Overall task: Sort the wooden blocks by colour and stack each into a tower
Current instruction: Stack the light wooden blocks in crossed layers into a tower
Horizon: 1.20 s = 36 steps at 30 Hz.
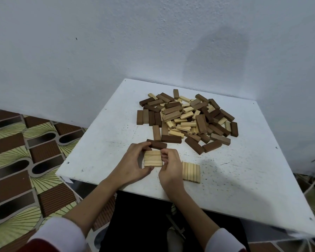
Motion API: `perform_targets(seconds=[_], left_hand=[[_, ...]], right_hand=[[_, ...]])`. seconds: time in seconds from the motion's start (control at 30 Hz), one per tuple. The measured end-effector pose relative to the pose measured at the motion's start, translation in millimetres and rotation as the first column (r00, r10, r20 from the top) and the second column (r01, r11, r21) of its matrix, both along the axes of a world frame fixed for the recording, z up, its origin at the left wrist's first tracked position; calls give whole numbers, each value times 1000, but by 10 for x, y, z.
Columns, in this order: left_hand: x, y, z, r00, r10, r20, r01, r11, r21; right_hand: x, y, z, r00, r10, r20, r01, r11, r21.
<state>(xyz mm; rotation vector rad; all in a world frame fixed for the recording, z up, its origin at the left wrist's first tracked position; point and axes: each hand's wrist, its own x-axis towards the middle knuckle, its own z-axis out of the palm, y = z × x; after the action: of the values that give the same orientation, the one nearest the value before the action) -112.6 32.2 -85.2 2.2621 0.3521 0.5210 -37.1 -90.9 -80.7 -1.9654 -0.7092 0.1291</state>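
Note:
A heap of mixed dark brown and pale wooden blocks (187,117) lies at the back of the white table (235,171). Near the front edge a small group of pale blocks (153,158) lies side by side. My left hand (133,162) grips its left end and my right hand (168,166) grips its right end, fingers curled round the blocks from both sides. A second row of pale blocks (191,172) lies flat just right of my right hand. One dark block (156,144) lies right behind the held group.
A row of dark blocks (148,117) lies side by side at the heap's left edge. The white wall rises directly behind the table. A patterned floor (25,160) shows at the left, and the table's front edge runs just below my wrists.

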Motion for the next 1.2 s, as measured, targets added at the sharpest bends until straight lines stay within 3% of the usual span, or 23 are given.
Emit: perform_targets(seconds=[0.2,0.33,0.43,0.57,0.77,1.2], left_hand=[[-7,-3,32,1000,15,-15,-15,998,-53],[0,-20,133,999,44,15,-42,994,-103],[86,-112,285,999,-19,42,23,996,-85],[278,-316,371,990,-137,36,140,984,-108],[484,-601,256,973,-232,-17,227,964,-138],[524,-694,104,948,-310,-67,300,945,-127]], right_hand=[[0,-13,78,999,22,-27,-23,999,-40],[138,-93,247,991,123,-47,-127,987,-96],[336,-303,385,959,277,-61,-283,949,-139],[543,-686,483,939,338,-60,-343,933,-110],[721,-1040,389,961,278,3,-268,931,-247],[742,-1151,128,950,294,106,-266,939,-217]])
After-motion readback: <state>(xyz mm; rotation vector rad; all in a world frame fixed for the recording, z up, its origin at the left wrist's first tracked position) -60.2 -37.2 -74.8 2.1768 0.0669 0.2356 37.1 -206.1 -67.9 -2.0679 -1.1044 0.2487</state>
